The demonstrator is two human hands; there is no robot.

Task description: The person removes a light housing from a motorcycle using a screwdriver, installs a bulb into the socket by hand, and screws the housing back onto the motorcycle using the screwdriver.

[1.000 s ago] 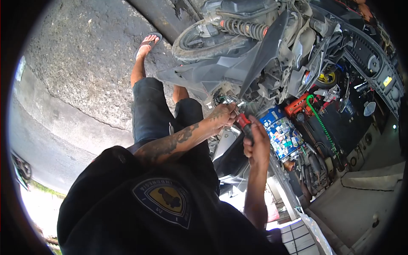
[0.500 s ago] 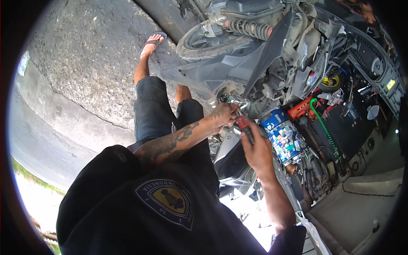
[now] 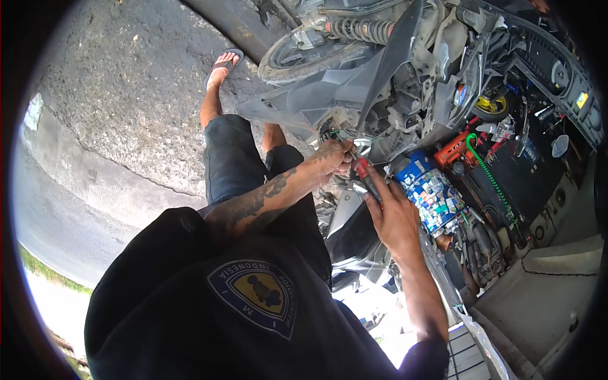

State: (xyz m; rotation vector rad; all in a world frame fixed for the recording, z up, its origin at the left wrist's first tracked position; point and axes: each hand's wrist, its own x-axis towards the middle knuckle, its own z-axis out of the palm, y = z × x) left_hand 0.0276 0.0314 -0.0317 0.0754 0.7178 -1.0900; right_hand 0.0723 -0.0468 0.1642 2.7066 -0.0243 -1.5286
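Observation:
My right hand (image 3: 396,218) is closed around the red and black handle of a screwdriver (image 3: 362,170), its tip end pointing toward my other hand. Close against that end, my left hand (image 3: 334,157) is pinched shut; what sits between its fingers is too small and hidden to make out. Both hands are at the underside of a dark grey motorcycle body panel (image 3: 304,98), beside thin wires and exposed parts. The motorcycle's rear wheel (image 3: 278,66) and coil shock absorber (image 3: 358,29) show farther up.
A blue drum covered in stickers (image 3: 434,199) stands right of my hands. Beyond it are an orange tool (image 3: 453,151), a coiled green hose (image 3: 486,168) and metal parts (image 3: 478,253). Another motorcycle (image 3: 354,237) is below my hands. Rough concrete (image 3: 126,82) lies left.
The view has shifted slightly. My right hand's fingers have straightened a little along the screwdriver handle; my left hand stays pinched in nearly the same place.

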